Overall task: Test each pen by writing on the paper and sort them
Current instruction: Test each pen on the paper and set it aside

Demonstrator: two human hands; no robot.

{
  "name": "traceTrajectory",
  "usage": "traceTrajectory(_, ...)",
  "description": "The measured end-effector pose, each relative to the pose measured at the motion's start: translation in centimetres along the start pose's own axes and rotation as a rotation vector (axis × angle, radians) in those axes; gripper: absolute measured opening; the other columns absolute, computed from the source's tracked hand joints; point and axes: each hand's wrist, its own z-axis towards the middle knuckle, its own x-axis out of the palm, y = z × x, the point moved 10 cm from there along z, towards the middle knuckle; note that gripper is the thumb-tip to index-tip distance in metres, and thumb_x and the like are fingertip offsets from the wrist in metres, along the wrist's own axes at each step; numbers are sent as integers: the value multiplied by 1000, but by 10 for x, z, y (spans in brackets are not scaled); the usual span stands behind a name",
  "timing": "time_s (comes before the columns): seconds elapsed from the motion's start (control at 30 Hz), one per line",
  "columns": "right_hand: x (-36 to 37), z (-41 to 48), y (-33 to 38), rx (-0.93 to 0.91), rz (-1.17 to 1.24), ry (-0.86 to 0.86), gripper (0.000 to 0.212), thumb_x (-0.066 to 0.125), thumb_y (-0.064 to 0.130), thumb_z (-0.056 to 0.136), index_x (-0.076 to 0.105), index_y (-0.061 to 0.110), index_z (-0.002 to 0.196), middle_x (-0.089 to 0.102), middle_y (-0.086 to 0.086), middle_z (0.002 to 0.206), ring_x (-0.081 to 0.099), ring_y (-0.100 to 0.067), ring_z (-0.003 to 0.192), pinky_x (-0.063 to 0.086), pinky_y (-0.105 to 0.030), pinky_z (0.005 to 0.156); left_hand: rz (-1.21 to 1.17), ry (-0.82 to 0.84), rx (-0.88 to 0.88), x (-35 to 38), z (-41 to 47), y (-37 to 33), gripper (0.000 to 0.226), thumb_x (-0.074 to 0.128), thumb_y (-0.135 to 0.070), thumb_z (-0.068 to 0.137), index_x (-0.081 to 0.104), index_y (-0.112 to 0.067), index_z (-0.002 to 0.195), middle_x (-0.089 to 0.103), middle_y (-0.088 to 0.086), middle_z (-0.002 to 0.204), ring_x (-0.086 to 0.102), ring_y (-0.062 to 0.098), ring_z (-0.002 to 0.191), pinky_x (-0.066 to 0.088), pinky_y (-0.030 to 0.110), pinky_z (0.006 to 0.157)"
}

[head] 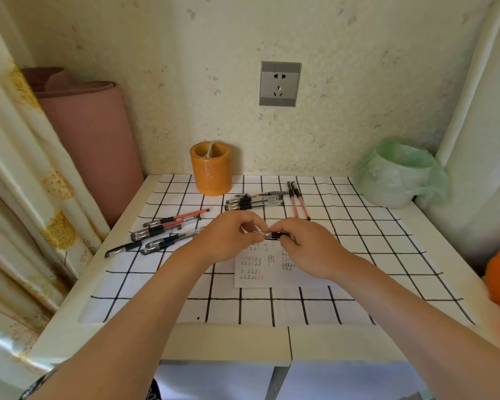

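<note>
While left hand point(228, 239) and right hand point(311, 249) both pinch one pen point(273, 235) above the paper point(267, 281), draw them straight apart, probably to uncap it. Then test on the paper's bare lower edge.

tablecloth point(358, 255) was white with black grid | pen holder point(211, 171) orange | roll point(90, 140) dusty pink | bin liner point(399, 168) pale green

Both hands point(272, 243) pinch pen point(273, 235) above paper point(272, 269).
</note>
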Motion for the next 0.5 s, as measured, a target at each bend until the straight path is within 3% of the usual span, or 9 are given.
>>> traceTrajectory(0.07,1,-2,5,-30,-98,12,23,47,23,95,64,28,110,65,12,96,58,-12,85,47,-34,72,-117,-2,-47,2,0,0,14,76,-23,84,67,-24,96,67,-3,79,61,5,69,51,21,67)
traceTrajectory(0.13,1,-4,5,-20,-165,4,16,50,40,92,59,26,90,60,9,76,54,-12,70,43,-34,62,-198,8,-89,4,-1,-1,16,78,-24,82,68,-17,92,72,5,81,63,7,67,51,20,65)
traceTrajectory(0.27,-1,-3,4,25,-339,-42,66,38,86,73,51,23,63,52,6,55,50,-10,54,36,-30,51,-261,94,-120,19,-5,-6,11,73,-27,86,74,-16,88,73,3,77,64,5,69,48,17,63)
traceTrajectory(0.37,-4,-1,0,65,-362,-67,70,37,86,71,48,20,53,44,5,46,44,-11,47,30,-28,48,-281,168,-190,27,-9,-4,29,54,-38,98,75,-20,93,71,-5,72,63,6,68,43,23,65)
traceTrajectory(0.5,-6,1,-12,101,-300,-107,67,43,77,79,41,18,48,37,3,44,36,-14,43,33,-29,47,-284,206,-233,28,-8,-4,38,44,-44,100,77,-24,102,73,-10,88,64,9,78,43,26,73)
